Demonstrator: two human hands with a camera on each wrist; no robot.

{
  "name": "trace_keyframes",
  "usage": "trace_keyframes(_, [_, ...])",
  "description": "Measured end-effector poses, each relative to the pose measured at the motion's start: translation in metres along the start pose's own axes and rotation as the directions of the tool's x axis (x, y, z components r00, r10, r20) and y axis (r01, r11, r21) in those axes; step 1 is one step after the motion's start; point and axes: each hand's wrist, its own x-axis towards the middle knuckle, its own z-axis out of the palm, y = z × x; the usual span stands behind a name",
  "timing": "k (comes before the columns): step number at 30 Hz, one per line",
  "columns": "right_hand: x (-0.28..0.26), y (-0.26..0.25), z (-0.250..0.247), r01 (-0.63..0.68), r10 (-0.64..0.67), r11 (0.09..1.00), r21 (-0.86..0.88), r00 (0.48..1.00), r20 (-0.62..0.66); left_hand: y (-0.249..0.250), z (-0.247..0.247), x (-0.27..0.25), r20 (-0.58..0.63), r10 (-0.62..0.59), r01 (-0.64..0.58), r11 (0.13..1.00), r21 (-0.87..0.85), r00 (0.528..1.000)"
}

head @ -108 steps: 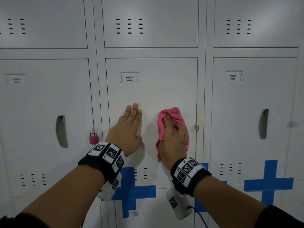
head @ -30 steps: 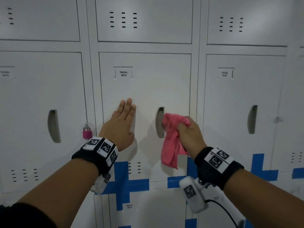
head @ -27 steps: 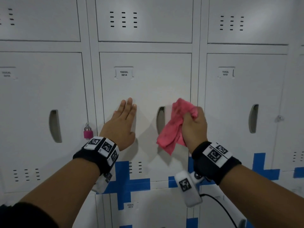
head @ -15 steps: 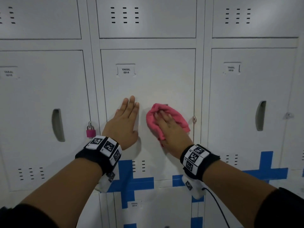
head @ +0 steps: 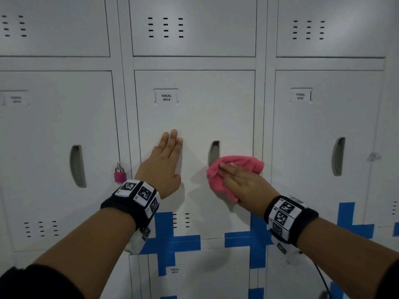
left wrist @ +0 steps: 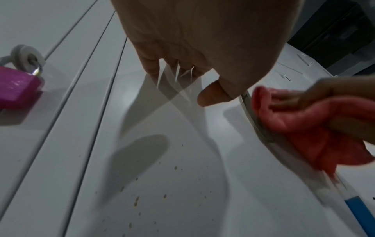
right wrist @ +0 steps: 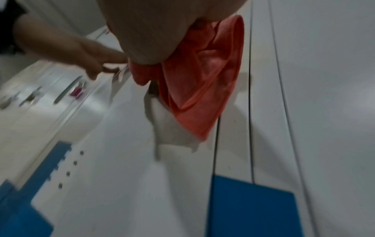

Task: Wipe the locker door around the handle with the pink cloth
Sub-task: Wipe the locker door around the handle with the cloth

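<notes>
- Right hand (head: pixel 241 182) laid flat, fingers straight and together, pressing the pink cloth (head: pixel 235 171) against the locker door (head: pixel 194 117) near its right edge.
- Cloth bunched just below and right of the recessed handle (head: pixel 213 152), covering the slot's lower end; one loose corner hanging down toward the door's bottom edge in the right wrist view.
- Left hand (head: pixel 164 165) spread flat, palm on the same door, left of the handle and apart from the cloth.
- Name tag reading YAKAL 0014 (head: pixel 166 97) near the door's top edge.
- Small brown specks (left wrist: pixel 136 200) dotting the door below the left hand.
- Pink padlock (head: pixel 120 174) hanging on the hasp of the neighbouring door, just beyond the left edge.
- Vent slots (head: pixel 181 220) near the bottom edge, beside blue tape crosses (head: pixel 170 242).
- Marker-covered wristbands (head: pixel 138 194) on both wrists.
</notes>
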Motion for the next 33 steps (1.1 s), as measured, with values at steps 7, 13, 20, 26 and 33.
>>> trace_keyframes(7, [0.044,0.0,-0.031,-0.223,0.218,0.975,0.005,0.946,-0.241,-0.002,0.005,0.003,0.002,0.011,-0.011,1.0,-0.008,1.0])
trace_keyframes(13, [0.058,-0.004,-0.023,-0.478,0.518,0.851,0.22,0.689,-0.508,0.0,0.001,0.002,0.026,0.009,-0.009,1.0,0.011,1.0])
trace_keyframes(20, [0.036,-0.023,0.006,-0.253,0.251,0.965,-0.064,0.967,-0.034,0.0,0.002,0.001,0.031,0.005,-0.005,1.0,0.004,1.0])
trace_keyframes(26, [0.04,-0.042,0.006,-0.238,0.268,0.955,-0.177,0.947,0.175,0.0,0.0,0.0,0.025,0.004,-0.005,1.0,0.018,1.0])
trace_keyframes(33, [0.066,-0.047,-0.029,-0.088,0.171,0.968,-0.234,0.915,0.366,-0.001,-0.005,0.0,0.042,0.003,-0.004,1.0,0.012,0.999])
